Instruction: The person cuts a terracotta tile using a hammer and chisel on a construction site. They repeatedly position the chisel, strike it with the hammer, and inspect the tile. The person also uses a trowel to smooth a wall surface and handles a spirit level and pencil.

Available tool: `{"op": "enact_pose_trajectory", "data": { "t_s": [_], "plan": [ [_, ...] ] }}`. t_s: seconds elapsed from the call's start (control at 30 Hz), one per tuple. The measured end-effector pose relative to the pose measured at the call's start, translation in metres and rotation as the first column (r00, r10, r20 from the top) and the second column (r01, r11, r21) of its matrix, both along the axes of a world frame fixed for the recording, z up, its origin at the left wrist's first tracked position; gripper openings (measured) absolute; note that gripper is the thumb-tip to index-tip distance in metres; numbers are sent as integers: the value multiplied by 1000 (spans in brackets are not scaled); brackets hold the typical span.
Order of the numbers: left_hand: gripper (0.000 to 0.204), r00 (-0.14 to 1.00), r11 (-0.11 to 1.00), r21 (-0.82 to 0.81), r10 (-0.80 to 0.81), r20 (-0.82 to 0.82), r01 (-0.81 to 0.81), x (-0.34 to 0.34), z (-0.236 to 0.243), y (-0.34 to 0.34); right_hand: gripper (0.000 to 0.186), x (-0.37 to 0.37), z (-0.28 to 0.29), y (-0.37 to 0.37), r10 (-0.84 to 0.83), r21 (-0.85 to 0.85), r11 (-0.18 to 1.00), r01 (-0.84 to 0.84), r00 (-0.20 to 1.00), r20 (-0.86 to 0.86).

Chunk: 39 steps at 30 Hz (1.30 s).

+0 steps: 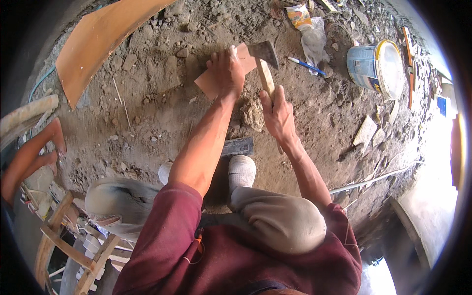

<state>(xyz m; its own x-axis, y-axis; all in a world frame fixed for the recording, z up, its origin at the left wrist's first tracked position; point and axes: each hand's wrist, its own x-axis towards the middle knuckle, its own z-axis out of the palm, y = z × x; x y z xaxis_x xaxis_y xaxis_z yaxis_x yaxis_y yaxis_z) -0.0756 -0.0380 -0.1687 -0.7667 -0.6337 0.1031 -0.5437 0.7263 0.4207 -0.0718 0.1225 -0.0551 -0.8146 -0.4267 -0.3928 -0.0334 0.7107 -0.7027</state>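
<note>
With our left hand [227,73] pressed flat on the thin reddish-brown tile piece [216,78] at twelve o'clock on the dirt floor [147,118] and our right hand's [278,114] grip closed around the wooden-handled steel hatchet [264,61] beside it, we judge a stray blow could catch those fingers, while a white-and-blue plastic bucket [377,69] with a yellow rim lies at two o'clock.

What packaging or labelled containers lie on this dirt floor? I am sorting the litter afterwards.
Bucket: on its side at upper right, round, white, with a blue and yellow label.
Wrapper: top centre, crumpled, orange and yellow.
Clear plastic bag: just below the wrapper, flattened.
</note>
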Motion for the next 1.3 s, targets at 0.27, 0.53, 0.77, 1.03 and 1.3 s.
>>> {"op": "enact_pose_trajectory", "data": {
  "t_s": [0.27,0.53,0.77,1.03,1.3],
  "plan": [
    [40,999,998,48,-31,43,29,0,-10,0,29,-8,-28,-2,52,41,998,-52,998,24],
    [28,1000,1000,3,24,-16,-24,-4,-8,4,32,-10,-42,13,182,133,974,-181,983,5],
    [29,1000,997,-77,16,14,-15,1,-14,-2,32,8,-9,-4,24,-148,988,-44,991,-134],
    [24,998,984,-173,-38,-43,30,1,-10,0,29,-12,-22,3,16,-20,1000,-17,999,-41],
    [25,998,993,-119,-29,-54,23,2,-15,7,28,-13,-30,12,91,105,991,-83,993,-79]
  ]
}}
